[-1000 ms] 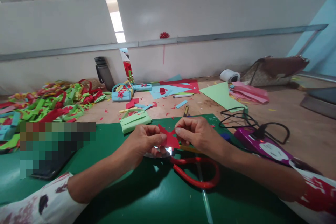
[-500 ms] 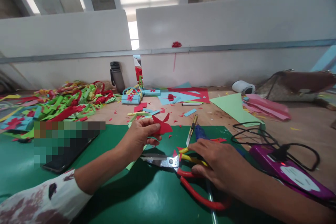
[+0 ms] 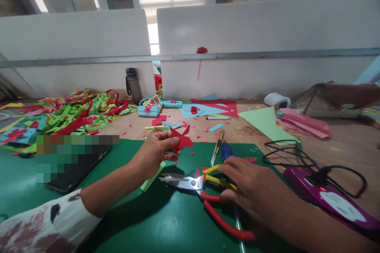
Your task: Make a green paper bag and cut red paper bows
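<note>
My left hand [image 3: 158, 148] pinches a red paper cut-out [image 3: 184, 139] with pointed petals above the green mat. To the right, my right hand [image 3: 247, 180] is curled over the handles of the scissors [image 3: 188, 183], its fingers at a yellow handle and its thumb by a red one. Their metal blades point left, below my left hand. Yellow and red handles overlap, and I cannot tell if they belong to one pair. Just beyond my right fingers lie a cutter knife [image 3: 218, 148] and a blue tool [image 3: 227, 151], partly hidden. A clear rod [image 3: 238, 223] shows beneath the hand.
A green mat [image 3: 133, 225] covers the near table. A black phone [image 3: 77, 170] and a heap of paper strips [image 3: 83, 112] are at left. Small blue paper bags [image 3: 148, 110] and a bottle [image 3: 134, 85] stand behind. At right are a purple power strip [image 3: 329, 197] and cables.
The view has shifted slightly. Both hands keep nearly the same places, with the red cut-out still in my left fingers and my right hand at the scissor handles.
</note>
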A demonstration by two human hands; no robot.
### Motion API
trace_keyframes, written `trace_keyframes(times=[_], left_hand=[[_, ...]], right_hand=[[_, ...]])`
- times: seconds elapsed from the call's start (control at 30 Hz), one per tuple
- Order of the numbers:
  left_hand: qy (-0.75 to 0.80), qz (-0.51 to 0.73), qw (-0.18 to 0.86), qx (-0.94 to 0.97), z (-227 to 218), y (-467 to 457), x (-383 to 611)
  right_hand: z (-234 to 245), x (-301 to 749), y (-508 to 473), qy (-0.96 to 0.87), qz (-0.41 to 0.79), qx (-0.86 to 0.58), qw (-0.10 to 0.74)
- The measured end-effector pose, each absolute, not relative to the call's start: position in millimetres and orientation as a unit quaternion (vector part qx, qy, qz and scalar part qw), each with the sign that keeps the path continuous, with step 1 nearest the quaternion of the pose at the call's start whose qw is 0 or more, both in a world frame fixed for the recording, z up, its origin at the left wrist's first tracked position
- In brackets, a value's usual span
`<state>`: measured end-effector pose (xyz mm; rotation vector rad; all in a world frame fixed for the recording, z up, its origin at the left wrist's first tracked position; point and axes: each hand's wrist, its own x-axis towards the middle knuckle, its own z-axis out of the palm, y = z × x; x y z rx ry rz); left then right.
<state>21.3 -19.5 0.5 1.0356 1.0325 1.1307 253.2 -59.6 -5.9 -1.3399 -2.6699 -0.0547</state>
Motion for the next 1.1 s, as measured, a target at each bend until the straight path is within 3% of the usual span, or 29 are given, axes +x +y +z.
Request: trace_keyframes(times=[0.33, 0.63, 1.1], left_hand=[[0.439, 0.475, 0.620, 0.444, -10.8, -16.7, 21.6], [0.437, 0.475, 0.624, 0.440, -10.3, -17.1, 21.8], [0.439, 0.489, 0.613, 0.438, -1.5, -19.2, 22.4]], right_hand=[[-11.2, 261.0, -56.8, -0.895, -0.068, -0.430, 0.095], [-10.9, 254.6, -63.7, -0.905, 0.098, -0.407, 0.083], [-16.4, 248.2, -63.0, -0.898, 0.115, -0.386, 0.177]])
